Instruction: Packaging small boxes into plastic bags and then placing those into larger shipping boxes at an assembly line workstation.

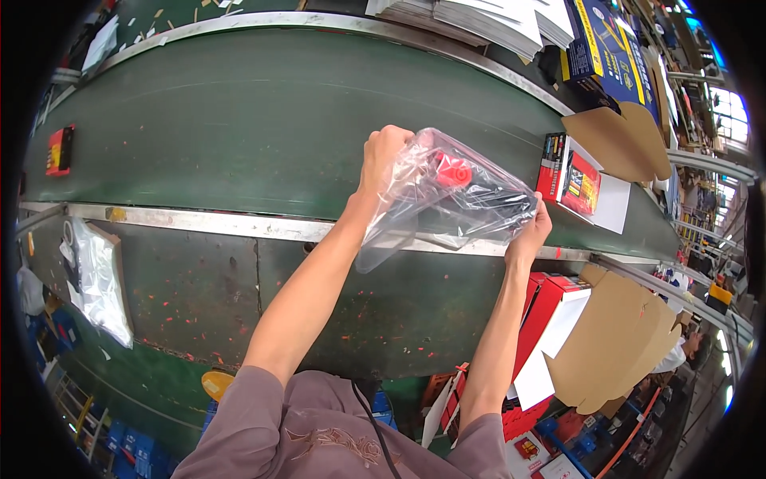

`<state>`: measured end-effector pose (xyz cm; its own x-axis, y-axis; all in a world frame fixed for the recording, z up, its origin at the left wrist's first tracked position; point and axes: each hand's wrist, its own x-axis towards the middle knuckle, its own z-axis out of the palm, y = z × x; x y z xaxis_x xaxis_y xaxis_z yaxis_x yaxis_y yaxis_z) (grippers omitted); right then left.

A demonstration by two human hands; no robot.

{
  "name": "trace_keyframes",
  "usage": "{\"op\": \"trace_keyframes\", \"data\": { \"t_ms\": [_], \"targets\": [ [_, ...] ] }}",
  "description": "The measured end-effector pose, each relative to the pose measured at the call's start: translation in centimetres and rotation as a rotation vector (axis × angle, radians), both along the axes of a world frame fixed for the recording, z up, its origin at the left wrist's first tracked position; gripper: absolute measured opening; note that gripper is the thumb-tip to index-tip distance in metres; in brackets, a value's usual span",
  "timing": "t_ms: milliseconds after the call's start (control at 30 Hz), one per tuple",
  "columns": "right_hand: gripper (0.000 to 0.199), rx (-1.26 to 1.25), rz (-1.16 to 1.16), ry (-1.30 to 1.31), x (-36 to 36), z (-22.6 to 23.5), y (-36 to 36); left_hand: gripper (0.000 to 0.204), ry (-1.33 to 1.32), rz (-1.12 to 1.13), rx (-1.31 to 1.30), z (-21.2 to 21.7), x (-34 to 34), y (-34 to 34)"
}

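Observation:
A clear plastic bag [395, 227] is stretched between my two hands above the green conveyor belt [239, 120]. My left hand [385, 160] is closed on the bag's upper left edge. At the bag's right end, my right hand [531, 231] pinches the plastic. Through the film show a round red part [453, 170] and a black item [503, 203] beside it; glare and folds hide what kind of item it is. To the right of the bag, an open red and black box [581, 184] rests on the belt with its flaps spread.
A small red box [60, 150] lies at the belt's far left. Flat plastic bags [100, 279] sit on the near bench's left. Open red boxes [550, 319] with brown cardboard flaps [622, 339] stand by my right forearm. White sheets [495, 20] are stacked beyond the metal rail.

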<state>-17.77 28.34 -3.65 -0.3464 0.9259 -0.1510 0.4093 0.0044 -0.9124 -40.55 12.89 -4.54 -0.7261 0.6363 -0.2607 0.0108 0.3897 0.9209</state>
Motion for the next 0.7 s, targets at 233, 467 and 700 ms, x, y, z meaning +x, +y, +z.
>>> {"op": "trace_keyframes", "data": {
  "t_ms": [233,467,700],
  "targets": [
    [0.039,-0.001,-0.061,-0.034,1.7,-0.6,1.8,0.034,-0.131,-0.076,-0.077,-1.1,0.6,1.9],
    [0.042,0.004,-0.065,0.004,2.5,0.2,1.7,0.023,-0.274,-0.171,0.02,-2.5,1.0,3.0],
    [0.04,-0.366,-0.195,0.152,5.3,-1.3,3.4,0.017,-0.465,-0.147,-0.007,-5.4,4.1,5.9]
  ]
}}
